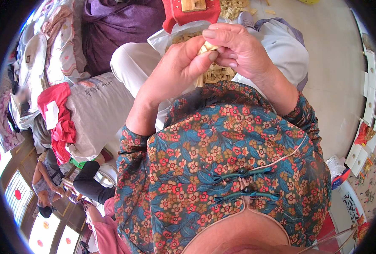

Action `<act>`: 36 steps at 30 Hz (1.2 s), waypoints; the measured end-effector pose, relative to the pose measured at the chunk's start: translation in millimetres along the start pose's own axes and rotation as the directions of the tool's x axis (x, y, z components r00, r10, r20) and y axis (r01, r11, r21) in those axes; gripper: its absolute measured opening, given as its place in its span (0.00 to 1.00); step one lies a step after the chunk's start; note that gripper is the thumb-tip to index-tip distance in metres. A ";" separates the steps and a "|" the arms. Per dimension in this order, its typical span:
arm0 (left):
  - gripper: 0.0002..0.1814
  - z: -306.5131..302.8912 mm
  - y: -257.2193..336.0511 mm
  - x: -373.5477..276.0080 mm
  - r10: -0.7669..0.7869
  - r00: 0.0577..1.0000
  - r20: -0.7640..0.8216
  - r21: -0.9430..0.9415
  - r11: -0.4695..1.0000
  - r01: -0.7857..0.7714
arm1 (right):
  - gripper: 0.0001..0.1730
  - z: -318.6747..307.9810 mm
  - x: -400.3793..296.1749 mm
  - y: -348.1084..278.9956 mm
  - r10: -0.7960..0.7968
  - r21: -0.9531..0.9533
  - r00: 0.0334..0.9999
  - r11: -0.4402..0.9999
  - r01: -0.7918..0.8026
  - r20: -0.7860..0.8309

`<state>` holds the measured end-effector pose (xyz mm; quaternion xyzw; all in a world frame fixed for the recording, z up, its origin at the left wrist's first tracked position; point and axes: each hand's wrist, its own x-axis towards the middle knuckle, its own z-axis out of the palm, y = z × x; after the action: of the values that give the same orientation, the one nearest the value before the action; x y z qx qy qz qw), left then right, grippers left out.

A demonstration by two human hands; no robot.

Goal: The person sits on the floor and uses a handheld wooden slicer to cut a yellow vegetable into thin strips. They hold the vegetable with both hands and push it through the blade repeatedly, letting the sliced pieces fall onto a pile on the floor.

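Observation:
Between both hands, above my lap, is a small pale yellow folded or braided piece (pixel 207 47) of what looks like plant strip. My left hand (pixel 183 65) pinches it from the left with thumb and fingers. From the other side my right hand (pixel 246 47) grips it too, its thumb over the top and its fingers curled beneath. The fingers hide much of the piece. Directly below, a white plastic bag (pixel 161 39) lies open between my knees. Many tan folded strip pieces (pixel 221 74) fill it, partly covered by my hands.
Ahead stands a red cloth-covered support (pixel 176 16) with a wooden block (pixel 193 5). More tan strips (pixel 233 9) lie on the floor beyond. At left are a purple cloth (pixel 121 31), a stuffed grey sack (pixel 96 108) bearing writing, and red fabric (pixel 61 127). Two people sit lower left; white drawers (pixel 370 82) line the right.

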<state>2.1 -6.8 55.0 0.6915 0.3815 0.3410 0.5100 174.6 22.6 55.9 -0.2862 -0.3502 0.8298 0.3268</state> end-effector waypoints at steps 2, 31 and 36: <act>0.14 -4.6 -5.2 0.6 -0.037 0.998 0.057 -0.037 0.999 0.040 | 0.12 -10.1 5.3 7.1 0.018 0.059 1.000 0.998 -0.019 0.017; 0.13 0.5 -125.0 -0.2 -0.596 0.754 -0.274 -0.330 0.795 0.509 | 0.15 -194.2 82.0 202.1 0.294 -0.698 0.821 0.432 -0.571 -0.489; 0.12 -12.8 -119.2 6.9 -0.575 0.760 -0.302 -0.448 0.790 0.419 | 0.12 -138.3 58.5 126.8 0.550 -0.195 0.799 0.779 -0.595 -0.242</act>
<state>-27.0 27.5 -56.3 0.3681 0.5872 0.3948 0.6032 192.1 51.9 -137.6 -0.4900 -0.3229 0.8084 0.0463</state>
